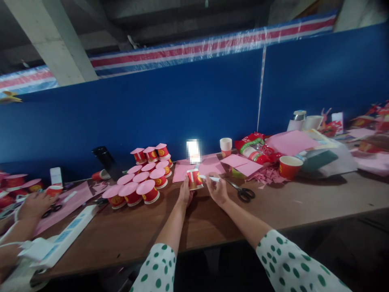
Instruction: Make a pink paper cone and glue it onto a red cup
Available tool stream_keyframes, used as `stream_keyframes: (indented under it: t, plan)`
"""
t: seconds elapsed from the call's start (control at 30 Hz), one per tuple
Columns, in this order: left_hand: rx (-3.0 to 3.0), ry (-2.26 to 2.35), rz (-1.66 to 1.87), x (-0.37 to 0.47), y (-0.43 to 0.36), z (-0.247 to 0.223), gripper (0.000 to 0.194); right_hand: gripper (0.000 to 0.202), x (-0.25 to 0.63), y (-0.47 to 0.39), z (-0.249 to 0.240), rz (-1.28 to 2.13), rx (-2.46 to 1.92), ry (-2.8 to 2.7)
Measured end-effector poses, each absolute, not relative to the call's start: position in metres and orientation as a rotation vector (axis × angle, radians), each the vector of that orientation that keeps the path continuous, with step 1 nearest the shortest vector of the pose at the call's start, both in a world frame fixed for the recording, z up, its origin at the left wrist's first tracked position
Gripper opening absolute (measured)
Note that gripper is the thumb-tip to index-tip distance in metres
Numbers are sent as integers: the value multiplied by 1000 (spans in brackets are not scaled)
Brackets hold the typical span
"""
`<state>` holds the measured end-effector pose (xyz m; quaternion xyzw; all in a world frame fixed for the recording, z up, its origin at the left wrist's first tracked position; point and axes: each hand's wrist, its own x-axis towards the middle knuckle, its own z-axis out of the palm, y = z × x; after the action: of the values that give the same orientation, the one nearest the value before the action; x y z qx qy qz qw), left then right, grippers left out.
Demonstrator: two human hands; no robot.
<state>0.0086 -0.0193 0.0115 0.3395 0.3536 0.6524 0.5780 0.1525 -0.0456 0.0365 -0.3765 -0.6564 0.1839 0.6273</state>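
- Red paper cup (192,181): between the hands, near the brown table (121,233);
- left hand (184,194): curled round cup's left side;
- right hand (217,190): pinched around white pen (213,179), tip at cup, contact unclear.

Coarse pixels mask the lit screen (193,151), so its content cannot be told. The left fingers (184,189) cover one side of the red paper cup (195,183), whose print is too small to read. The right fingers (219,189) hide part of the white pen (212,179). Both dotted sleeves (158,267) leave the bottom edge; a co-worker's forearm (24,229) is cut off at left.
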Motion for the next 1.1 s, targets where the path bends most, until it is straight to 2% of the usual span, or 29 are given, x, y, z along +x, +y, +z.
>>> stream_keyframes:
  t: [1.1]
  plan:
    - [801,825,1518,10,-21,13,45,22,151,-48,38,451,-854,-1508]
